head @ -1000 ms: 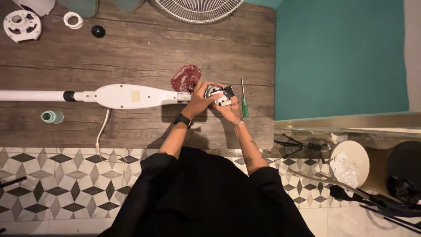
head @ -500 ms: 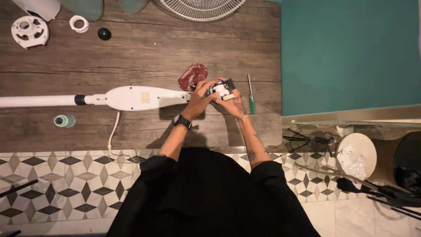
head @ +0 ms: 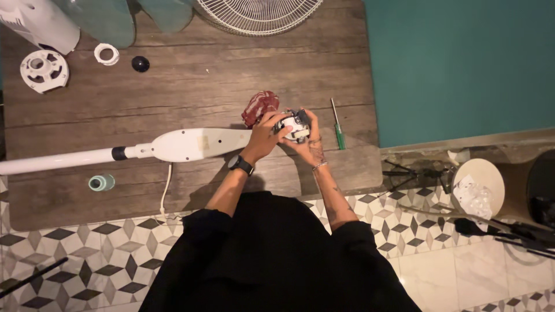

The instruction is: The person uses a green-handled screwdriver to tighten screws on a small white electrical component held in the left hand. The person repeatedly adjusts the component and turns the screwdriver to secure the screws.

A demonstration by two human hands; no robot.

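Observation:
Both my hands hold a small black and white fan motor (head: 293,125) over the wooden table (head: 191,86). My left hand (head: 263,136), with a black watch on its wrist, grips the motor from the left. My right hand (head: 309,141) cups it from the right and below. The motor sits at the end of a white fan neck and pole (head: 173,144) that lies across the table to the left. A red cloth (head: 260,107) lies just behind my left hand. A green-handled screwdriver (head: 338,126) lies to the right of my hands.
A wire fan guard (head: 257,13) lies at the table's far edge, with teal fan blades (head: 121,17) beside it. A white round part (head: 43,69), a white ring (head: 106,54), a black knob (head: 140,63) and a teal tape roll (head: 101,183) lie at left. Teal wall at right; cluttered patterned floor.
The view has shifted a little, so the table appears lower and further right. My hands stay closed on the motor, turning it slightly.

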